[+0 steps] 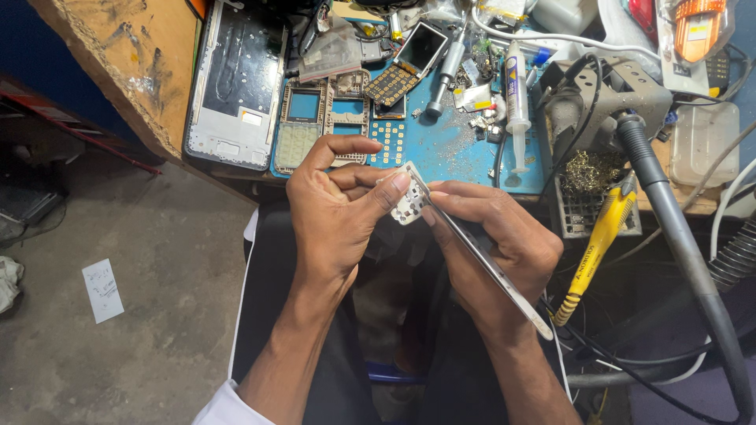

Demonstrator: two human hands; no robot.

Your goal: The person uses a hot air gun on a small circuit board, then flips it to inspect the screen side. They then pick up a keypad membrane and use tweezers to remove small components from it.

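Hands work just off the front edge of the surface — open air below them, over the lap. Ahead, the blue mat is crowded: keypad frames, a syringe, loose parts. To the right, the soldering stand and yellow-handled iron block the way — cables hang below. Left, bare floor lies open.
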